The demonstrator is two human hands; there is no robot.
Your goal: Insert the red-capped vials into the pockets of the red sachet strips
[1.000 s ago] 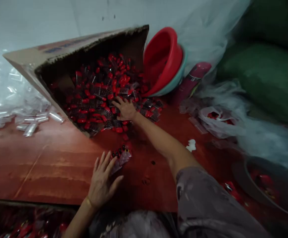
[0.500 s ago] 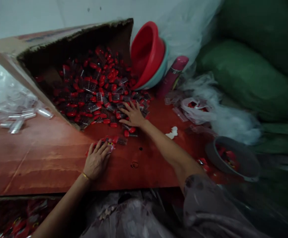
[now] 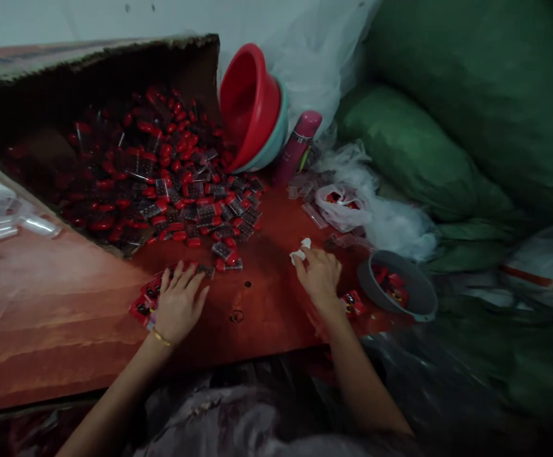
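On a reddish-brown counter (image 3: pixel 262 327), left hand (image 3: pixel 177 308) spread open over small red-and-black packets (image 3: pixel 139 309), right hand (image 3: pixel 322 276) at an irregular white scrap (image 3: pixel 299 256), its grip unclear, heaped red-and-clear plastic pieces (image 3: pixel 206 214) beyond

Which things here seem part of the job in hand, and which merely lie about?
Seemingly in the job:
red packets at the left hand
red-and-clear pieces spilling from the cardboard box

Seemingly lying about:
pink can
red basin
green sacks
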